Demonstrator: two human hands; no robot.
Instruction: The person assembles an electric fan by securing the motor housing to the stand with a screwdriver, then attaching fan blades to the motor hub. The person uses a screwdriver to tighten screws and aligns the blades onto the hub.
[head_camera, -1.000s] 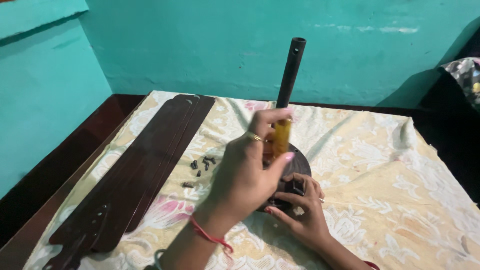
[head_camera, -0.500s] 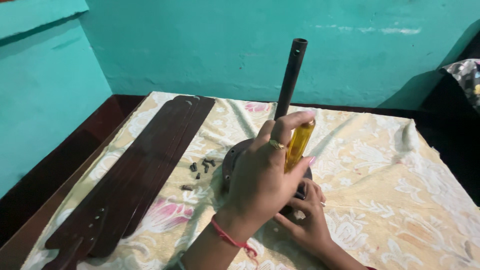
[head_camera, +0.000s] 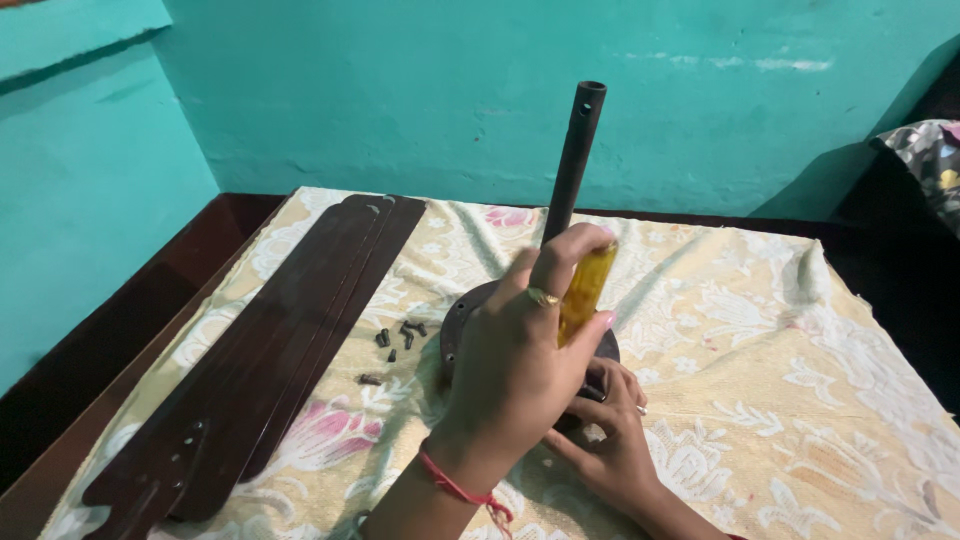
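Note:
My left hand (head_camera: 515, 370), with a ring and a red thread at the wrist, is closed around the yellow handle of a screwdriver (head_camera: 583, 285). The screwdriver points down at a dark round fan motor (head_camera: 460, 322), and its tip is hidden behind the hand. A dark rod (head_camera: 572, 160) rises from the motor, leaning slightly right. My right hand (head_camera: 612, 450) lies on the cloth below. Its fingers press the motor's near edge, and I cannot tell whether they pinch a small part there.
Long dark brown fan blades (head_camera: 280, 340) lie stacked at the left on a cream floral cloth (head_camera: 780, 350). Several small dark screws (head_camera: 400, 335) are scattered between the blades and the motor. A dark wooden edge (head_camera: 110, 350) borders teal walls. A patterned fabric (head_camera: 930, 150) sits at far right.
My left hand has shifted a little right and turned on the screwdriver. The yellow handle now leans to the right instead of standing upright. My right hand stays at the motor.

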